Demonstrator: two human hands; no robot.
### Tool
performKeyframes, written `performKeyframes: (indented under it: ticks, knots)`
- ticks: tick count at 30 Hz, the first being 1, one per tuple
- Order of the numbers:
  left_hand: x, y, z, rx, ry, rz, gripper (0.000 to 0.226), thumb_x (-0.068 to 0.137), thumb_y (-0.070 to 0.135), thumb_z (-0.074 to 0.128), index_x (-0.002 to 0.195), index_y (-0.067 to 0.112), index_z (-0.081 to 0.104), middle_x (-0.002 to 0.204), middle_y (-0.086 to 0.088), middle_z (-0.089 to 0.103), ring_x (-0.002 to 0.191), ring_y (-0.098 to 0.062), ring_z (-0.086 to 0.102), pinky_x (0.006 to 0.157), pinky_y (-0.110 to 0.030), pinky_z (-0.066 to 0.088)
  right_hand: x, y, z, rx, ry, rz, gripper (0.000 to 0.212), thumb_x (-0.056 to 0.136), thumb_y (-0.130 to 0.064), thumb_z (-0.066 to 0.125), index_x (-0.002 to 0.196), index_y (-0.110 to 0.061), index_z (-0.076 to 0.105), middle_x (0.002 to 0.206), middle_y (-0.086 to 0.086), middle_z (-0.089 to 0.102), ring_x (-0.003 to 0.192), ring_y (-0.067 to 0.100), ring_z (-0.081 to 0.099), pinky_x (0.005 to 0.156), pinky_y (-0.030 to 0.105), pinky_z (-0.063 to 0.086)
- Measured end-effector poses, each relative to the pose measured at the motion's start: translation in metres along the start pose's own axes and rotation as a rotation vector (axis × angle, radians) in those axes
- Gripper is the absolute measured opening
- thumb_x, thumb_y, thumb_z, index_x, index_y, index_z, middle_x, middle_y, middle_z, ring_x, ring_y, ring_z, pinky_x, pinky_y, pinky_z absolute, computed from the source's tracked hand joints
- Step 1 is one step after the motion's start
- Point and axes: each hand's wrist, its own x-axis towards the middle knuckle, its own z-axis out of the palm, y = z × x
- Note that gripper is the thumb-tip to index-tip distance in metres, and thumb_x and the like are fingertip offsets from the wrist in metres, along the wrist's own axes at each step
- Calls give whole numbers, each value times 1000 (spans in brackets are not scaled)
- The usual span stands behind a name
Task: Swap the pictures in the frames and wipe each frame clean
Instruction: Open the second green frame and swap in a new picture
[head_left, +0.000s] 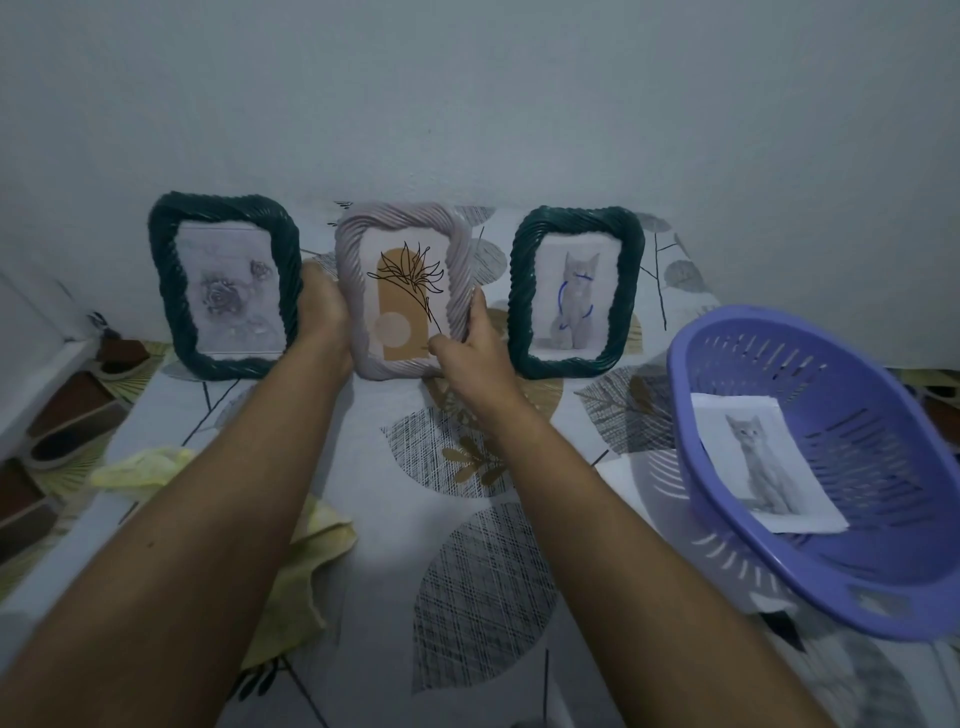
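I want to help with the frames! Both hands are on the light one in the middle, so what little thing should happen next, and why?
Probably lift the pale pink frame away from the wall and turn it over to reach its back. The left hand and right hand grip its two sides, and it has its plant drawing inside. A loose kitten picture waits in the purple basket, and a yellow cloth lies nearby.

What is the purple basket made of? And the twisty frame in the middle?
The purple basket looks like glossy moulded plastic: smooth rim, neat slots cut through its wall. The middle frame seems plastic or resin shaped like twisted rope, pale and slightly shiny; that one is harder to tell.
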Motion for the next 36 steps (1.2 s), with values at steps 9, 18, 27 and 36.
performKeyframes:
  ticks: [9,18,27,36]
  knots:
    - [-37,-11,-20,82,-34,36,66,100,55,22,132,8,56,130,-15,63,115,-31,61,101,-43,47,-37,-12,4,76,38,12,81,80,-29,58,154,-26,24,153,1,44,136,21,45,114,48,38]
    - [-109,-42,-33,551,17,204,50,100,46,30,127,12,53,128,-11,56,115,-30,52,102,-45,41,-87,-7,-29,351,35,198,23,96,-18,60,119,-20,60,112,2,64,98,24,64,74,41,59]
    - [-135,-53,2,872,-646,269,35,96,29,60,130,19,55,123,-1,59,99,-10,59,75,-21,46,-86,28,-84,340,260,219,26,94,-8,53,119,-14,58,111,1,60,96,14,56,81,30,48]
    - [-105,-76,62,663,-552,196,67,94,20,61,151,22,27,134,2,51,96,-8,58,98,-45,51,-28,61,-93,151,514,250,77,68,-38,47,144,-25,39,140,4,52,129,28,48,109,52,38]
